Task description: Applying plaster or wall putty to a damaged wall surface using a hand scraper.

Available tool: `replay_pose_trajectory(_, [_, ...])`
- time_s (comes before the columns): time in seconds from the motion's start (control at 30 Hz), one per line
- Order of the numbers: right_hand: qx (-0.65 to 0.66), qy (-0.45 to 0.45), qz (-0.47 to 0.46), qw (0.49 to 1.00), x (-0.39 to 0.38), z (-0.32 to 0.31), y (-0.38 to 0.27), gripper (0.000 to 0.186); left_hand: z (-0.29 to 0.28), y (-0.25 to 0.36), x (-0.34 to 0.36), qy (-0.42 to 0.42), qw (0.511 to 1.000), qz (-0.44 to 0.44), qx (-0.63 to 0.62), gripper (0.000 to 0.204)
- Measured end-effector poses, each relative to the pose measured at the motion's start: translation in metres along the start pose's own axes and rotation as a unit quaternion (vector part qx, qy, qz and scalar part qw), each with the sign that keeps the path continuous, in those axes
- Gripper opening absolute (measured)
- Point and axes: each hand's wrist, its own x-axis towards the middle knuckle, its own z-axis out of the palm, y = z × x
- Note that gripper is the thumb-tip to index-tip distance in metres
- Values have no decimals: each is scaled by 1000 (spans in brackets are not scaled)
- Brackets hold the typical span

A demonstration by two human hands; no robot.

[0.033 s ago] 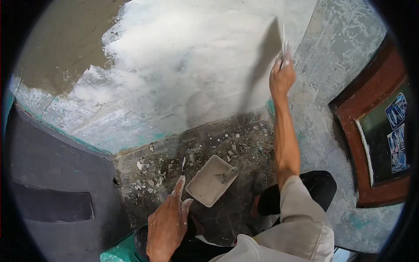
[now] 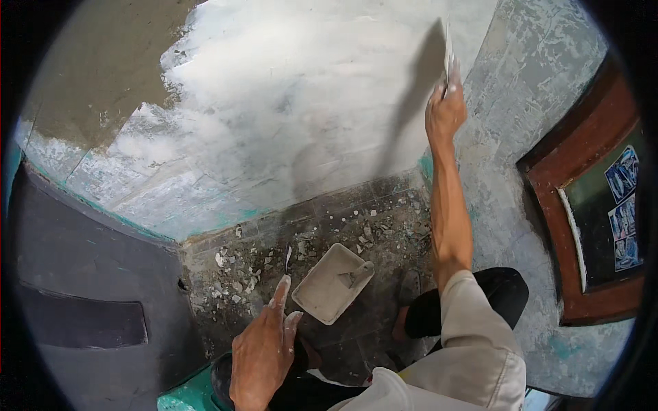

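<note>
Nearest, left hand (image 2: pixel 264 353) hangs low, fingers loosely spread and smeared white, pinching nothing. Just beyond its fingertips a small putty knife (image 2: pixel 287 257) and a square tray (image 2: pixel 334 283) of plaster rest on the rubble-strewn floor (image 2: pixel 240 270). Farther out, right hand (image 2: pixel 444 113) is closed round the handle of a trowel (image 2: pixel 449 51), blade edge-on against the wall (image 2: pixel 288 109). No shift against the paired frame; fresh white coat reaches left of the grip, bare grey patch remains far upper left.
</note>
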Motion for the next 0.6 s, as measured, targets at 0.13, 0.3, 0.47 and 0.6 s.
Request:
replay_pose_trajectory(0.13, [-91, 35, -137, 986, -8, 42, -1, 44, 0, 4, 3, -14, 1000, -14, -13, 55])
replay_pose_trajectory(0.3, [-6, -208, -212, 955, -153, 32, -60, 67, -1, 9, 2, -19, 1000, -15, 14, 57])
replay_pose_trajectory(0.47, [135, -256, -150, 945, -272, 2, -18, 36, 3, 5, 2, -19, 1000, -16, 19, 58])
replay_pose_trajectory(0.6, [117, -175, 266, 941, -252, -21, 9, 27, 6, -2, 3, 20, 1000, 21, 4, 58])
